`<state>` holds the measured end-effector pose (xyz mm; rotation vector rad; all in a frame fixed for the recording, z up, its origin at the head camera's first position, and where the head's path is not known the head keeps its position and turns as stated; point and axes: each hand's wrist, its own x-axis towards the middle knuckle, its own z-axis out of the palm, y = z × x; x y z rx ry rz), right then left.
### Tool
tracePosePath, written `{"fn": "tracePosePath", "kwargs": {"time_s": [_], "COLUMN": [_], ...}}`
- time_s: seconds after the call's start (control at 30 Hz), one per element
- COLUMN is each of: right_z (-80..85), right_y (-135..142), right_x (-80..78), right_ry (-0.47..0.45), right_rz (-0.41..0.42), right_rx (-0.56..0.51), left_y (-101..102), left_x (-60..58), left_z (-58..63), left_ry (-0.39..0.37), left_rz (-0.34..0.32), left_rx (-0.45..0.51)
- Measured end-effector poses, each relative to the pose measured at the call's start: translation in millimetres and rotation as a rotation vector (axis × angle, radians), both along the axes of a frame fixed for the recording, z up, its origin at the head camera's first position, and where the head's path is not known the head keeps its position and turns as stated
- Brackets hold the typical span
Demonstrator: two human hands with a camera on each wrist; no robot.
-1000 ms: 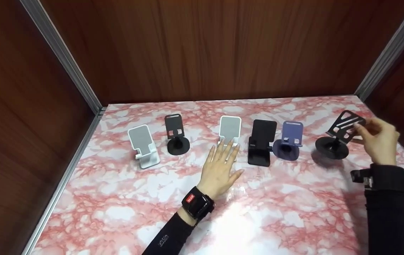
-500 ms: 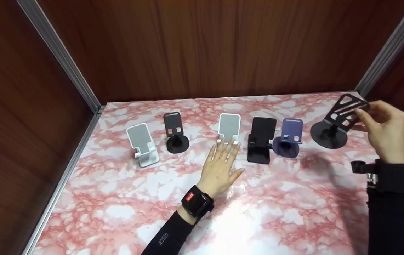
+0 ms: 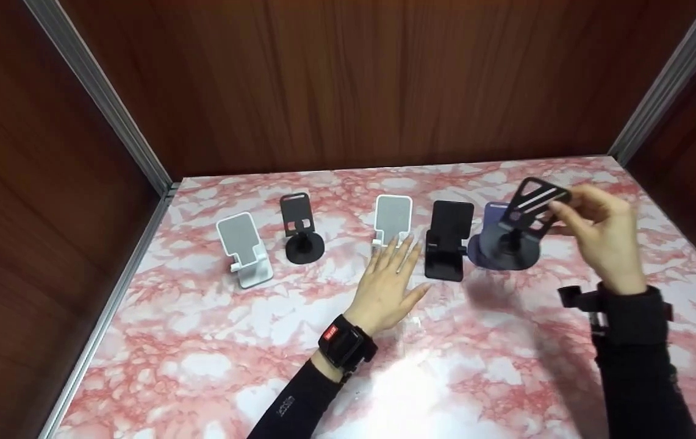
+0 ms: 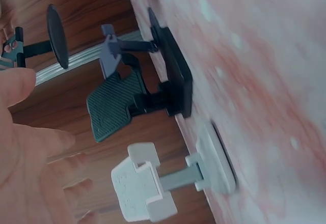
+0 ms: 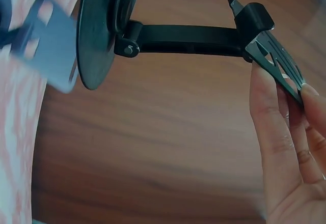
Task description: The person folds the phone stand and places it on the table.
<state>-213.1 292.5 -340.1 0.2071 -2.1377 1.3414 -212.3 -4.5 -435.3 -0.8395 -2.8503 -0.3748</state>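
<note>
My right hand point(image 3: 610, 241) pinches the black slotted stand point(image 5: 191, 39) by the edge of its plate, thumb on one face and fingers on the other. Its stem and round base reach down and to the left of those fingertips, the base clear of the marbled tabletop point(image 3: 476, 366). Just past the base from my fingers, the purple stand point(image 3: 494, 212) is partly covered; left of it is the black folding stand point(image 3: 452, 222).

My left hand point(image 3: 385, 289) is back-up, fingers straight and gripping nothing. The near white stand point(image 3: 394, 214) is just beyond those fingertips, with a gap showing in the left wrist view. Well to their left stand the small black stand point(image 3: 303, 247) and, farther, the outer white stand point(image 3: 241, 238).
</note>
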Motion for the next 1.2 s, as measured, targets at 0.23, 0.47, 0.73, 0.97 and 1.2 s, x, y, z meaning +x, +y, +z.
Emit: {"fn": "tracePosePath", "kwargs": {"time_s": [0.23,0.47,0.73,0.97,1.2], "right_z": [-7.9,-14.0,-14.9,-16.9,-20.4], "right_y": [-26.6,-46.2,-63.1,-70.5,-75.5], "right_x": [2.8,4.2,6.6,5.6,4.2], "right_ry": [-0.037,-0.058,-0.058,-0.062,-0.064], "right_rz": [0.1,0.166,0.209,0.234,0.236], "right_rx": [-0.036,-0.049,-0.048,-0.023,0.0], "left_y": [9.3,16.7,18.4,20.3,21.3], "left_x": [-4.3,-9.8,-9.3,-13.6,-23.6], "left_z": [4.7,3.9,1.6,-2.5,-10.3], "left_ry": [-0.082,-0.237,-0.39,-0.498,-0.753], "left_rz": [-0.055,-0.143,-0.124,-0.096,-0.121], "left_rx": [0.189,0.458,0.655,0.848,1.087]}}
